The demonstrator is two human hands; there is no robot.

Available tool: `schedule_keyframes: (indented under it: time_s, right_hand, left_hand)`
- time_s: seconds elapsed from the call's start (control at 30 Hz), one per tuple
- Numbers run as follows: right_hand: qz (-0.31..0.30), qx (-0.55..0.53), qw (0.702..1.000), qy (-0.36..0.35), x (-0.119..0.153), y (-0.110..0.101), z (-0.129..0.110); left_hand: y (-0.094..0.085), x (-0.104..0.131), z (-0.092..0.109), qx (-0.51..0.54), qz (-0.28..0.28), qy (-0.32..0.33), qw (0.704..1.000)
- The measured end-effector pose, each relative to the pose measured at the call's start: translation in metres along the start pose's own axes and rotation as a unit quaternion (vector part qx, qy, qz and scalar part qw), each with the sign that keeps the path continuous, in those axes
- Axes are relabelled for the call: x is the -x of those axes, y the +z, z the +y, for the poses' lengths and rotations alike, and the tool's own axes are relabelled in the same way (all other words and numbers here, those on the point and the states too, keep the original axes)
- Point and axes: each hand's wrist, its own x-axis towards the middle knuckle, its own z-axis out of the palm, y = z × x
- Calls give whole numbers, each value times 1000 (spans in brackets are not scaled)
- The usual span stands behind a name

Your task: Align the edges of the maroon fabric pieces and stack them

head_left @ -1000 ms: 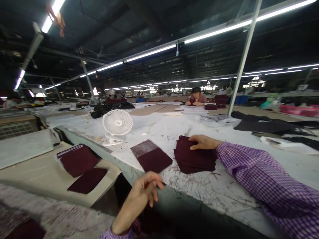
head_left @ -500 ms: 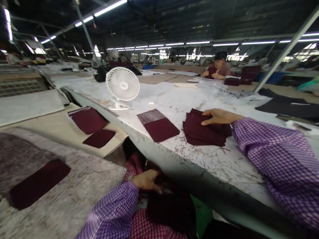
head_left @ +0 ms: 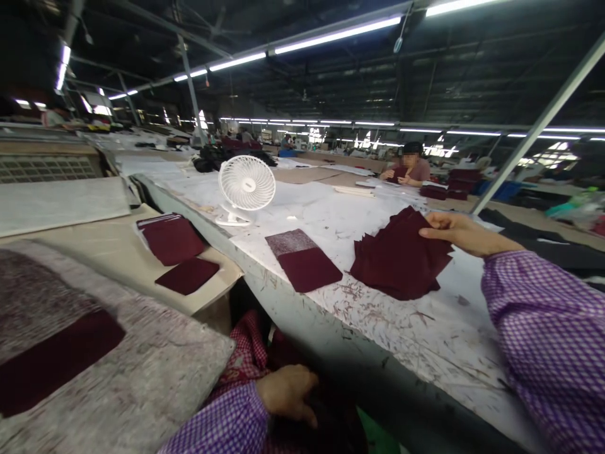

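My right hand [head_left: 447, 232] pinches the upper edge of a fanned stack of maroon fabric pieces [head_left: 401, 258], thumb and fingers closed on its right side. The stack's lower part rests on the white table. Just left of it lies a two-part cloth piece [head_left: 309, 265], maroon with a speckled grey-pink end. Low in front of me, below the table edge, my left hand [head_left: 289, 392] hovers or rests over dark cloth at my lap. Its thumb and fingers are apart, and nothing shows between them; the fingertips are partly lost in shadow.
A white fan [head_left: 246, 184] stands on the white table [head_left: 321, 211]. On the left, maroon pieces [head_left: 172, 239] lie on a beige board [head_left: 222, 277], and a speckled board [head_left: 179, 372] bears another maroon piece [head_left: 66, 359]. Across the table a co-worker [head_left: 411, 167] holds maroon cloth.
My right hand has moved slightly right and raised the stack's upper edge; its pieces now fan out. My left hand has moved slightly lower. The view has tilted up a little.
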Motion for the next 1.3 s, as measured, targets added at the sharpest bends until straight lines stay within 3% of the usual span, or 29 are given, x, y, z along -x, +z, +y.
schedule_keyframes:
  time_s: [0.17, 0.27, 0.47, 0.63, 0.77, 0.87, 1.07, 1.2, 1.3]
  right_hand:
    - [35, -32, 999, -2, 1, -24, 3]
    - [24, 39, 999, 1, -8, -19, 6]
    - [7, 210, 978, 0, -24, 0, 10]
    - [-28, 315, 939, 135, -26, 0, 23]
    - [-48, 302, 934, 187, -27, 13, 40]
    - [-40, 288, 939, 183, -29, 20, 49]
    - [37, 226, 958, 175, -31, 20, 65]
    - [36, 176, 973, 146, -34, 28, 66]
    - [-5, 133, 981, 142, -34, 39, 56]
  left_hand:
    - [3, -1, -2, 1, -2, -5, 1000]
    - [5, -1, -4, 18, 12, 10, 1000]
    - [-3, 1, 3, 10, 3, -53, 999]
    - [-6, 3, 7, 20, 2, -41, 999]
    - [-11, 9, 4, 73, 25, -17, 997]
    - [-27, 20, 5, 125, 63, -14, 990]
    - [-62, 46, 22, 223, 123, 36, 966]
    - [-83, 58, 38, 245, 249, 114, 930]
    - [-99, 59, 44, 221, 367, 104, 898]
